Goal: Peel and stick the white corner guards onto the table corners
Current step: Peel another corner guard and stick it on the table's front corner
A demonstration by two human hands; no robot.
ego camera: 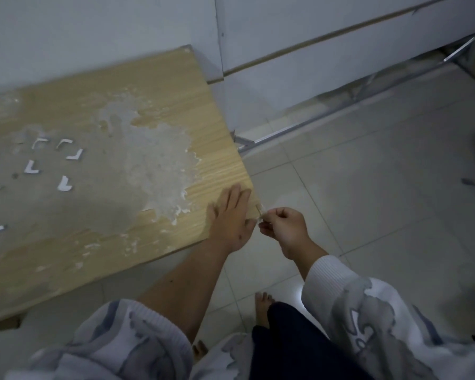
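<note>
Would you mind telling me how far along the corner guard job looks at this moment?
Done: nothing clearly; the far table corner is too blurred to judge. In hand: at the near right corner, the left hand rests flat on the table while the right hand pinches a small pale piece, guard or backing. Left: several white corner guards lie loose on the tabletop.

head view | from above, facing forward-down | near table (93,242) corner | hands (232,218) centre-frame | single view
</note>
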